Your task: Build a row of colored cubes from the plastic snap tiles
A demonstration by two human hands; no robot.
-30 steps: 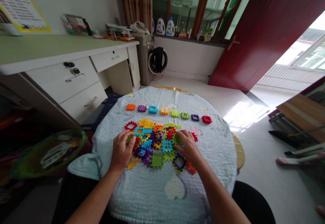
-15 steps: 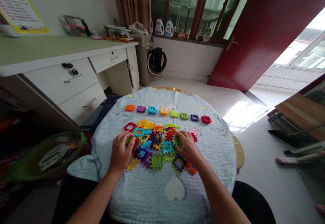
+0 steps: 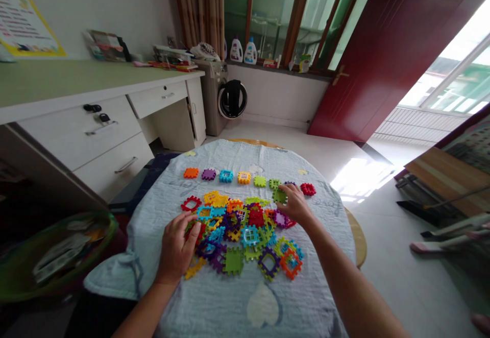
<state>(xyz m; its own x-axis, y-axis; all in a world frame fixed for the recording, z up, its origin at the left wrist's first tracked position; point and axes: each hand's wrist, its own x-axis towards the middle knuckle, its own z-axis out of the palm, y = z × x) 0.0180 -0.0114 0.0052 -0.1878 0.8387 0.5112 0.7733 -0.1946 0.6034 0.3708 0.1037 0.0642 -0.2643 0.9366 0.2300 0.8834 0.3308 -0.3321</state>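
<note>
Right hand (image 3: pixel 297 203): since the earlier frame, it is shifting from the right side of the pile up toward the row, bringing along a flat green square plastic piece with toothed edges (image 3: pixel 280 195).
Right fingers: thumb and fingertips are pinching that piece by its right side, seemingly leaving its left part free and visible.
Green piece: it is sitting just short of the row, near a green windowed plastic square (image 3: pixel 274 184); whether it is touching the cloth, I cannot tell.
Row of 8 toothed plastic squares (image 3: pixel 244 177): it is running from orange at the left to red at the right, the gaps probably keeping the kinds apart. The hand is now partly hiding a dark purple square plastic frame (image 3: pixel 290 183).
Left hand (image 3: pixel 175 247): it is staying at the pile's left edge, thumb apart from the bent fingers, over a red toothed plastic piece (image 3: pixel 202 232), perhaps steadying it; I cannot tell whether it is gripping.
Loose multicoloured plastic pile (image 3: pixel 250 236): it is lying between the forearms, likely for easy reach; its right side, including a bright purple toothed plastic piece (image 3: pixel 280 219), is now showing.
Pale blue fabric cloth (image 3: pixel 214 307): it is covering the round table, presumably cushioning the pieces.
</note>
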